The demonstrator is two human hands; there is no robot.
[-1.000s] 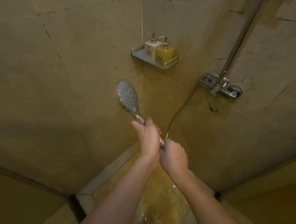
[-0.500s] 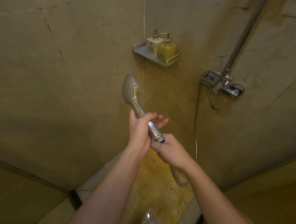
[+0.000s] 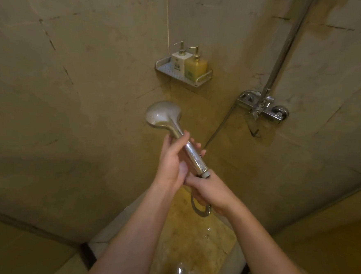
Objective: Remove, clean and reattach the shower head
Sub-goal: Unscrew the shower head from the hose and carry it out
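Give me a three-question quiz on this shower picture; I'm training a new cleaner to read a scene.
1. True or false: the left hand holds the shower head by its handle.
2. How many pump bottles stand on the corner shelf?
3. What loops below the right hand: A) a hose, B) a towel, C) a chain?

Key: 1 true; 2 two; 3 A.
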